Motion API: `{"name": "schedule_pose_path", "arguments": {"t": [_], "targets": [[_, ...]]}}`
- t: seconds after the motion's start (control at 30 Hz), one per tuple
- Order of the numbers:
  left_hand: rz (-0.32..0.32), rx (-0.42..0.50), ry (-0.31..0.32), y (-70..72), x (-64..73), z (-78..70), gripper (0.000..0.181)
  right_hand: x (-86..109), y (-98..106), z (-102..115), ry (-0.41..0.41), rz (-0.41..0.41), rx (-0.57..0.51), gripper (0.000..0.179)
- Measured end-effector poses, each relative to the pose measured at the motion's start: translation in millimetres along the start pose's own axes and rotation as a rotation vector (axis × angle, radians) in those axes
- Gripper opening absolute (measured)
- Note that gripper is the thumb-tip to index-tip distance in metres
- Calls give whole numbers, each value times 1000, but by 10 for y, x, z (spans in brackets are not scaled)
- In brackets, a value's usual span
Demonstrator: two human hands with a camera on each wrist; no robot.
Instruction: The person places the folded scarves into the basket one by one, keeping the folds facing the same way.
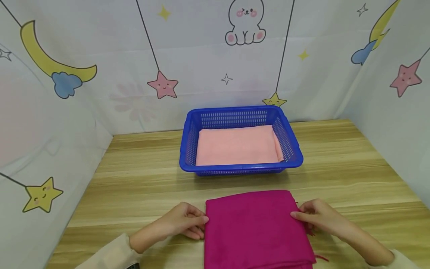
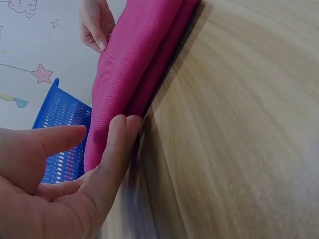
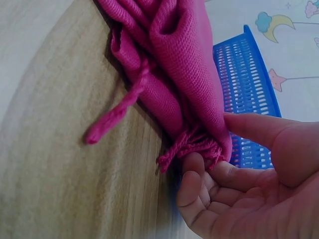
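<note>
A folded magenta scarf (image 1: 253, 229) with twisted fringe (image 3: 192, 147) lies on the table in front of me. At its left edge is my left hand (image 1: 189, 221); in the left wrist view its fingers (image 2: 112, 154) are fairly straight against the folded side, with the thumb held apart from them. My right hand (image 1: 319, 216) pinches the upper right edge. The right wrist view shows that thumb (image 3: 254, 127) on the cloth and the curled fingers at the fringe. The scarf's underside is hidden.
Beyond the scarf stands a blue plastic basket (image 1: 242, 167) holding a folded pink cloth (image 1: 236, 146). The wooden table (image 1: 144, 179) meets white printed sheets (image 1: 201, 59) at the back and both sides. A loose fringe tassel (image 3: 117, 114) sticks out at the scarf's right.
</note>
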State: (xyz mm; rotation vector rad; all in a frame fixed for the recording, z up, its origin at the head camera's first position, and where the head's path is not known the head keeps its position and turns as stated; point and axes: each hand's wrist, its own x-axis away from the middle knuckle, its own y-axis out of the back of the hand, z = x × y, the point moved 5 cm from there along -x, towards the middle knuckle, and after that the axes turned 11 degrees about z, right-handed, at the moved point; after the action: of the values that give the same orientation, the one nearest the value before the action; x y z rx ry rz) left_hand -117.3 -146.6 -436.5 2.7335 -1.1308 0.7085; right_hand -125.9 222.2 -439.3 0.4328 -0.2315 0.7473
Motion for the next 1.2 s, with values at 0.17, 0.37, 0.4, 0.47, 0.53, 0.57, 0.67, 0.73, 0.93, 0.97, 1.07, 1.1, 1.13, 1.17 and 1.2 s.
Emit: {"name": "schedule_pose_path", "arguments": {"t": [0.17, 0.37, 0.4, 0.47, 0.53, 0.57, 0.67, 0.73, 0.93, 0.97, 1.07, 1.1, 1.13, 1.17, 1.2], "targets": [[-3, 6, 6, -20, -3, 18, 19, 0, -14, 4, 19, 12, -12, 36], [5, 10, -2, -33, -24, 32, 18, 4, -19, 13, 37, 13, 1, 36], [6, 7, -4, -38, -27, 33, 18, 2, -19, 11, 38, 12, 4, 36], [8, 2, -7, -47, -33, 34, 17, 0, -20, 6, 40, 10, 10, 35], [10, -4, -11, -54, -37, 34, 16, -3, -20, 3, 45, 6, 14, 34], [12, -5, -13, -60, -39, 33, 16, -4, -21, 2, 47, 7, 13, 34], [20, -8, -21, -75, -43, 30, 15, -6, -20, 5, 58, 5, 14, 34], [26, -8, -26, -85, -47, 29, 14, -5, -15, 14, 71, -3, 25, 33], [43, -3, -32, -122, -63, 40, 12, 0, -7, 31, 91, 17, -26, 31], [45, 0, -31, -127, -66, 47, 13, 1, -9, 28, 90, 24, -47, 32], [47, 12, -28, -136, -76, 70, 13, 6, -22, 15, 72, 45, -108, 33], [47, 13, -28, -138, -79, 77, 13, 8, -25, 9, 63, 46, -114, 33], [49, 16, -26, -139, -82, 81, 12, 9, -27, 3, 54, 44, -117, 33], [49, 17, -24, -139, -84, 84, 12, 11, -28, -3, 45, 43, -117, 34], [49, 19, -24, -141, -87, 86, 11, 11, -29, -9, 32, 43, -120, 34]]}}
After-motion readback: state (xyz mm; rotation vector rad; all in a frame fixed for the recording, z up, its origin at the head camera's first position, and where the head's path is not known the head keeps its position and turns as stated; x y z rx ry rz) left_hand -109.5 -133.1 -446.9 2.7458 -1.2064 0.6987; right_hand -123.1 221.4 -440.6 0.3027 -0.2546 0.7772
